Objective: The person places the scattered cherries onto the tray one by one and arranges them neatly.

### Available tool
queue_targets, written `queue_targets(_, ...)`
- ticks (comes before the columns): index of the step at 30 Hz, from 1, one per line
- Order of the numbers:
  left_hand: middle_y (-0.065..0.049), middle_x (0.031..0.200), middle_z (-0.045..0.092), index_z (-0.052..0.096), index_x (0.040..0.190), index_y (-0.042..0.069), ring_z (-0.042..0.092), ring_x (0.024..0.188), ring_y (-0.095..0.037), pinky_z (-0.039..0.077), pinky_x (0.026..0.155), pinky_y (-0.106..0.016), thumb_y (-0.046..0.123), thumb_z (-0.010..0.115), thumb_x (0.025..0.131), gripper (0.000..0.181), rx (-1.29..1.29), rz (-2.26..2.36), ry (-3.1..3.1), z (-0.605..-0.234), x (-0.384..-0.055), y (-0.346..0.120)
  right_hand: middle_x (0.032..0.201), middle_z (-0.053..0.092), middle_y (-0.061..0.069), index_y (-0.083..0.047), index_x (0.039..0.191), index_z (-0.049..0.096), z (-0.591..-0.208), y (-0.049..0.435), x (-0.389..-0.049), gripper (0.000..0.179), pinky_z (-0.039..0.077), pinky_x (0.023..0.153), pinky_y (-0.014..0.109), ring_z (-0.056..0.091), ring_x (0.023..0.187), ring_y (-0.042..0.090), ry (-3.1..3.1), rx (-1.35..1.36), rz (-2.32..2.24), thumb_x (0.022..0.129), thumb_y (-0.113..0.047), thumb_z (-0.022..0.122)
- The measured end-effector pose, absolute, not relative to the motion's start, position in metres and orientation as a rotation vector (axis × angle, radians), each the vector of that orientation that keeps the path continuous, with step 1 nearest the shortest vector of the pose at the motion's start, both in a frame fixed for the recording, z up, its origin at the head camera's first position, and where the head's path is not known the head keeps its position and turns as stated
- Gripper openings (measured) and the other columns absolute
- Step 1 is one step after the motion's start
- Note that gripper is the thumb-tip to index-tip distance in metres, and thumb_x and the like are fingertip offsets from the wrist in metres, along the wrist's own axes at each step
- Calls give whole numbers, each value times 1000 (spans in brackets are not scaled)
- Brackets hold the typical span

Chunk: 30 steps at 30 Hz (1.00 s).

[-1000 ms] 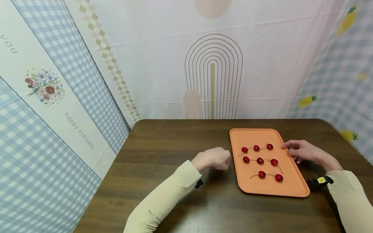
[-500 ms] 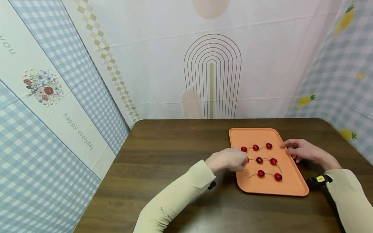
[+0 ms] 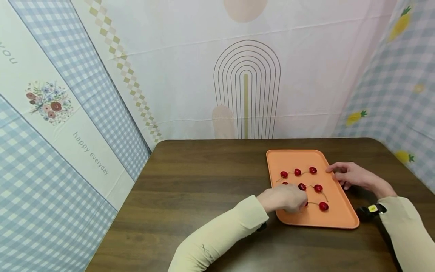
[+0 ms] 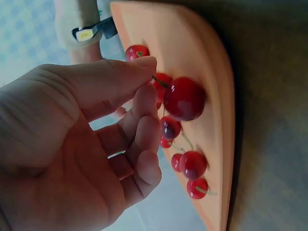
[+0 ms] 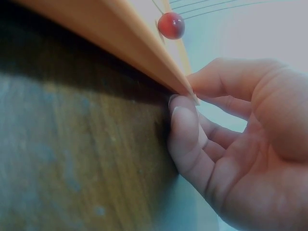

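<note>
Over the front left part of the orange tray (image 3: 295,220), my left hand (image 3: 287,198) pinches a cherry (image 4: 185,98) by its stem, thumb against fingertip. The held cherry is hidden in the head view. It looks close to the tray's surface, though I cannot tell whether it touches. Several dark red cherries with stems lie on the tray in rows, among them a far one (image 3: 313,170) and a near one (image 3: 323,206). At the tray's right edge my right hand (image 3: 357,177) grips the rim, thumb above and fingers beneath, as the right wrist view shows.
The tray lies on the right side of a dark brown wooden table (image 3: 190,170). A pale printed cloth (image 3: 190,75) hangs behind it, and checked blue cloth (image 3: 51,170) covers the left side.
My left hand has moved from the table beside the tray, rightward across its left rim, to above the front row of cherries. The right hand stays at the tray's edge.
</note>
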<state>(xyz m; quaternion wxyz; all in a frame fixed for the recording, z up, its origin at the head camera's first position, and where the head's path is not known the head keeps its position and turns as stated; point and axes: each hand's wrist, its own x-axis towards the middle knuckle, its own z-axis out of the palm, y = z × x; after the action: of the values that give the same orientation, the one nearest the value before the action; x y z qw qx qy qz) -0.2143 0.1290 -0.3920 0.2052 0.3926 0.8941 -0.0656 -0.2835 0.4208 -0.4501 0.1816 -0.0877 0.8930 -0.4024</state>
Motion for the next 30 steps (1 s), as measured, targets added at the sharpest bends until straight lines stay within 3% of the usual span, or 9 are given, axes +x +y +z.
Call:
queue_targets(9, 4, 61, 31, 41, 61, 20, 26, 55, -10, 22, 51, -25, 14, 58, 95, 38, 1131, -207, 2517, -400, -213, 131, 85, 52, 8, 5, 132, 50, -451, 422, -287, 40, 54, 57, 32, 56, 62, 15, 2534, -250, -1120, 97, -12, 55)
queue_targets(22, 13, 59, 46, 52, 69, 27, 44, 53, -3, 32, 55, -20, 44, 58, 96, 33, 1272, -131, 2655, -395, -216, 100, 86, 55, 8, 5, 132, 50, -448, 423, -280, 42, 54, 59, 33, 57, 65, 16, 2517, -238, -1125, 98, -18, 57)
queue_targets(30, 10, 61, 45, 51, 69, 23, 45, 56, -7, 35, 50, -24, 37, 56, 97, 32, 1174, -13, 2752, -381, -243, 50, 88, 59, 7, 6, 133, 48, -440, 426, -276, 43, 55, 62, 34, 58, 69, 17, 2516, -230, -1047, 101, -22, 53)
